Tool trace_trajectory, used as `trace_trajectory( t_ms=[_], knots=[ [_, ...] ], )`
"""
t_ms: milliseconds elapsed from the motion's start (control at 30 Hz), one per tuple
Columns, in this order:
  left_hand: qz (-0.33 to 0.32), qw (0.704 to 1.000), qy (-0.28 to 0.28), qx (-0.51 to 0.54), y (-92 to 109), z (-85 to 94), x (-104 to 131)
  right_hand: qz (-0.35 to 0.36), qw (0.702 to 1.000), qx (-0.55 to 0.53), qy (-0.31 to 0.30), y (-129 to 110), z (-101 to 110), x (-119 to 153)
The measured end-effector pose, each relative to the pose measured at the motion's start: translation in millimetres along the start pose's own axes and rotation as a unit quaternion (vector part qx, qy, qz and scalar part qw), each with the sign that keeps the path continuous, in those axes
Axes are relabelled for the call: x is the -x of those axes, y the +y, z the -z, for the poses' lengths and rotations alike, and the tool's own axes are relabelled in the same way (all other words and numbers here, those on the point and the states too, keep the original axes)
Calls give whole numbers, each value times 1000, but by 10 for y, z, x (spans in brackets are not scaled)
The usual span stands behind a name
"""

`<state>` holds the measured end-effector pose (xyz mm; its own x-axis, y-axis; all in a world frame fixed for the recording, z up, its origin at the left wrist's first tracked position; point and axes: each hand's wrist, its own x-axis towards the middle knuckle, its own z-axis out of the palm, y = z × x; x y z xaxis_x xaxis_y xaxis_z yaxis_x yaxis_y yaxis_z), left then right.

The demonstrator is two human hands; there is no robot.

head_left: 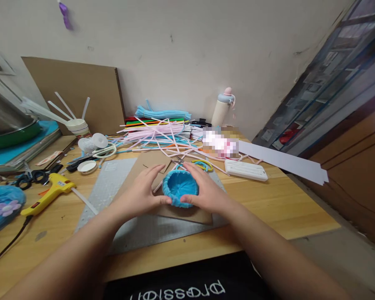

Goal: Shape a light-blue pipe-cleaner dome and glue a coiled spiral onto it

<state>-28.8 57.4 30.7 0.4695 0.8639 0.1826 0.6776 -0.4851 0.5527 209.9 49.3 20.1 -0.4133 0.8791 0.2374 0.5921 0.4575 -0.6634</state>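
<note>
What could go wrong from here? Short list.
1. The soft, fuzzy blue bowl might lose its round shape if the left hand and right hand around it squeeze hard.
2. The left forearm could catch the translucent glue stick jutting from the yellow glue gun and knock the gun.

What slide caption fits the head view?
Left hand and right hand around a fuzzy blue bowl over cardboard, yellow glue gun to the left.

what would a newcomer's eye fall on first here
Probably the bright blue fuzzy bowl near the centre, between the left hand and right hand. Next, perhaps, the yellow glue gun at left, then the pink pipe cleaners heaped behind the bowl.
</note>
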Motion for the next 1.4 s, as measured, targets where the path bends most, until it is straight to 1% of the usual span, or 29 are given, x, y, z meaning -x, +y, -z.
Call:
trace_trajectory(
  t_ms=[67, 133, 267, 400, 500, 633, 733, 833, 1000, 1067, 1133, 1200, 1267, 1400],
  knots=[
    [15, 998, -49, 46, -31, -96, -24, -8, 998, -1, -67, 105, -12, -49],
    [19, 995, -62, 74, -32, -189, -35, -24, 995, -24, -90, 176, -31, -62],
    [46, 993, -39, 98, -3, -287, -17, -60, 992, -73, -81, 207, -49, 1],
    [79, 987, -31, 136, -22, -284, 74, -40, 990, -97, -94, 170, -62, 105],
    [66, 989, -28, 127, -46, -272, 143, -29, 987, -117, -107, 175, -100, 160],
    [27, 992, -17, 125, -30, -257, 143, -53, 982, -132, -123, 223, -134, 200],
    [9, 991, -27, 131, 3, -249, 110, -69, 982, -133, -118, 260, -135, 226],
    [18, 993, -46, 109, 16, -261, 109, -73, 983, -135, -104, 294, -154, 250],
    [56, 997, 5, 42, 12, -286, 154, -58, 980, -173, -81, 298, -239, 255],
    [70, 997, 19, 41, 2, -286, 157, -62, 978, -188, -60, 266, -266, 242],
    [84, 994, 27, 58, -18, -291, 148, -64, 981, -178, -42, 225, -282, 222],
    [82, 993, 21, 83, -43, -305, 135, -61, 986, -153, -33, 187, -296, 203],
    [63, 993, 0, 102, -65, -325, 125, -64, 989, -130, -33, 160, -317, 188],
    [23, 994, -46, 91, -97, -357, 132, -105, 986, -114, -59, 145, -378, 183]
  ],
)
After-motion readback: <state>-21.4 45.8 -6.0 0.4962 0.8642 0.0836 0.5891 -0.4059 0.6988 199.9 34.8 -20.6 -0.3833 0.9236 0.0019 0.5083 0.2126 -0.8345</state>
